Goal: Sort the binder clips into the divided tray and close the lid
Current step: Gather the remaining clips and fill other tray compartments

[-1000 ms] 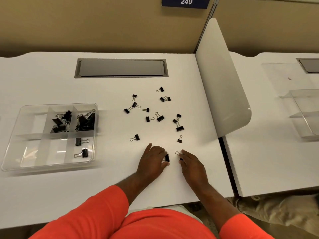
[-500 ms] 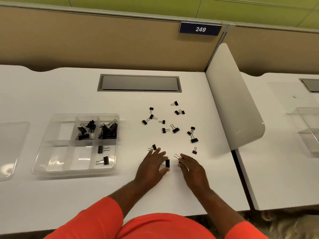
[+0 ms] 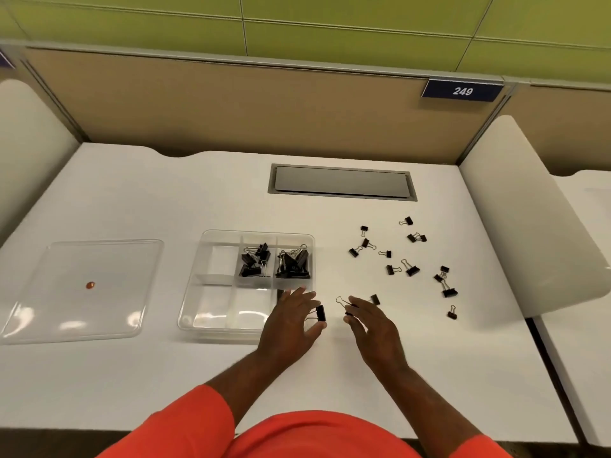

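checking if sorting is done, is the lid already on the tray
No, the clear lid lies flat on the table left of the open divided tray, and loose binder clips remain scattered on the right.

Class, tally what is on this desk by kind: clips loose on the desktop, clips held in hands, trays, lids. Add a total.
Loose binder clips: 14
Held binder clips: 2
Divided tray: 1
Lid: 1
Total: 18
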Tool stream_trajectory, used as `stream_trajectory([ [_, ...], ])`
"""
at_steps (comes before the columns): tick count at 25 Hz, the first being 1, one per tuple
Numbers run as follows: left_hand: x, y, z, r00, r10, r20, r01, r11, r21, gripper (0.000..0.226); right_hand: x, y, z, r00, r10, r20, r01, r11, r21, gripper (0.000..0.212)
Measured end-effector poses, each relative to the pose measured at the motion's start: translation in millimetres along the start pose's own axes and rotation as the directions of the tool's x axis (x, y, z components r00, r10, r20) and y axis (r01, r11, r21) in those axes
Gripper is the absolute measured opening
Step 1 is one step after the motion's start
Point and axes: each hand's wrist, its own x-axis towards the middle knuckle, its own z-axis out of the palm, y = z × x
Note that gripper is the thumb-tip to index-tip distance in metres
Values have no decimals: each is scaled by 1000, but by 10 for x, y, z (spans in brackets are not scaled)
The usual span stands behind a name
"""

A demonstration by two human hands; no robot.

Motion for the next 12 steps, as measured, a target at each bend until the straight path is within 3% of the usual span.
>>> stream_trajectory([
  [12, -193, -594, -580, 994, -30, 104, 22, 997, 79, 68, -3, -649, 616, 996, -41, -74, 42, 999, 17, 27],
])
